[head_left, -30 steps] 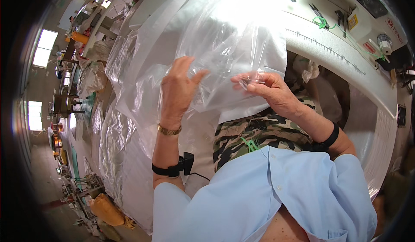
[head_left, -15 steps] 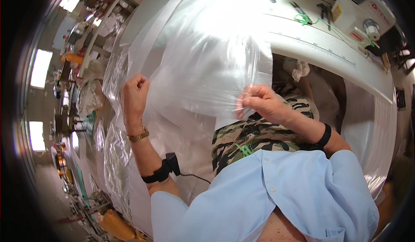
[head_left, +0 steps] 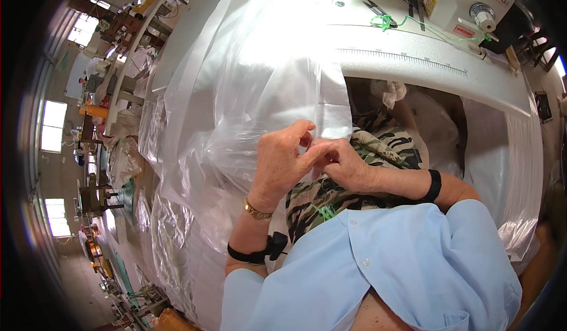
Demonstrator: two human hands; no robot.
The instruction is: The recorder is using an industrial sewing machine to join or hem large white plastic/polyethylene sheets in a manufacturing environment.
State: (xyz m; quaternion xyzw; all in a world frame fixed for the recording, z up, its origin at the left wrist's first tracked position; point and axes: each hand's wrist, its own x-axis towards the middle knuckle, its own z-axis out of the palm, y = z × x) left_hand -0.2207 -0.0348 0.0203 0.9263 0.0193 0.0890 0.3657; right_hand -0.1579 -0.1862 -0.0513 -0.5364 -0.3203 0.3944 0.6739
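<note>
A clear plastic film [head_left: 236,88] drapes over the white table and hangs down toward my lap, over a whiter sheet [head_left: 334,103] whose corner shows at its right. My left hand [head_left: 280,161] is closed at the film's near edge, its thumb and index finger brought together. Against it, my right hand [head_left: 349,168] pinches at the same edge, thumb to index finger. Their fingertips almost meet, and the bit of film between them is largely hidden by the fingers. Both hands are just above my camouflage trousers [head_left: 378,145].
A white sewing machine [head_left: 472,9] stands at the far right. Near it lie snips [head_left: 378,13] with green thread [head_left: 407,20] and a dark tool [head_left: 411,6]. A ruler scale [head_left: 401,54] runs along the table edge. Crumpled film [head_left: 171,230] heaps at my left.
My left hand has come from the left across to my right hand, drawing folds into the film. My right hand stays near the film's edge. The view has shifted slightly.
</note>
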